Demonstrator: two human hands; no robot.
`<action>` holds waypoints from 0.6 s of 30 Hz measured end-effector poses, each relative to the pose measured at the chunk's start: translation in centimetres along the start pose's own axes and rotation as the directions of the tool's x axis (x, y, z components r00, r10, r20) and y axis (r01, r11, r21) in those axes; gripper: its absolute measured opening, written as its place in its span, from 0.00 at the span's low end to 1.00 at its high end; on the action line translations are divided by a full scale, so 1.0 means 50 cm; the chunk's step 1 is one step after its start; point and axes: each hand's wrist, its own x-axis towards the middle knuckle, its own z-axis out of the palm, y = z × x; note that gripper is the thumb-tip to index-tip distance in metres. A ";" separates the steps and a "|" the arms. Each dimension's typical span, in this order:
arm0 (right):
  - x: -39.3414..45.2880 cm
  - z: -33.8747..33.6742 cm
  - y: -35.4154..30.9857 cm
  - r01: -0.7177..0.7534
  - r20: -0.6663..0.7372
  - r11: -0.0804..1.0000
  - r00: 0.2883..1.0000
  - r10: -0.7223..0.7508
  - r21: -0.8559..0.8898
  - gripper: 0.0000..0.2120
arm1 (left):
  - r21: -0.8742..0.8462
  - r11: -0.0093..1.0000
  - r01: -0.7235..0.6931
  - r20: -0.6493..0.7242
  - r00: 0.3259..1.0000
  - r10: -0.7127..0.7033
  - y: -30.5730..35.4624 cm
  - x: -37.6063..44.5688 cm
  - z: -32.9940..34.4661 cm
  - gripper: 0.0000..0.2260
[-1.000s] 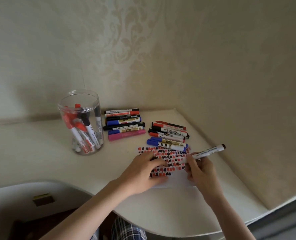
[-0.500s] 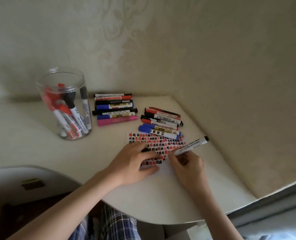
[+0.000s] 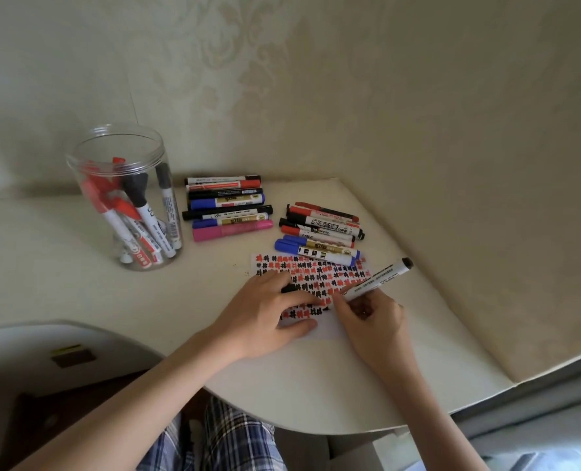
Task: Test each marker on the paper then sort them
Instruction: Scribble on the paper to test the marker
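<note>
A small paper, covered in rows of red and black test marks, lies on the cream table. My left hand presses flat on the paper's left part, and a black cap shows between its fingers. My right hand grips a white marker with a black end, slanted up to the right, its tip down on the paper beside my left fingertips. Two rows of capped markers lie behind the paper: a left group and a right group.
A clear plastic jar holding several red and black markers stands at the left back. The wall closes in behind and on the right. The table's curved front edge runs just past my wrists; my checked trousers show below it.
My right hand has drawn in to the left and brought the marker's tip down onto the paper next to my left fingers. My left hand stays put on the paper.
</note>
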 end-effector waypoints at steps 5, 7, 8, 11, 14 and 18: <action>-0.001 -0.001 0.003 0.015 0.027 1.000 0.999 -0.016 0.027 0.05 | -0.007 1.000 0.010 0.018 1.000 -0.010 -0.002 0.000 0.002 0.23; -0.003 0.001 0.001 0.043 0.035 0.999 0.998 -0.043 0.008 0.07 | -0.002 1.000 0.011 0.018 1.000 -0.011 -0.003 0.000 0.002 0.23; -0.003 0.001 0.001 0.046 0.028 0.999 0.999 -0.046 -0.006 0.08 | 0.004 1.000 0.010 0.016 1.000 -0.010 -0.003 0.000 0.002 0.23; -0.003 -0.001 0.000 0.014 0.000 1.000 1.000 -0.014 0.013 0.08 | -0.002 1.000 0.014 0.015 1.000 -0.014 -0.004 0.000 0.004 0.23; -0.003 -0.001 -0.002 0.004 0.010 0.998 1.000 -0.005 0.061 0.05 | -0.013 1.000 0.021 0.012 1.000 -0.020 -0.005 0.001 0.004 0.23; -0.003 0.001 -0.003 0.018 0.033 0.999 0.999 -0.019 0.035 0.06 | 0.003 1.000 -0.001 -0.012 1.000 0.001 -0.006 0.001 0.005 0.22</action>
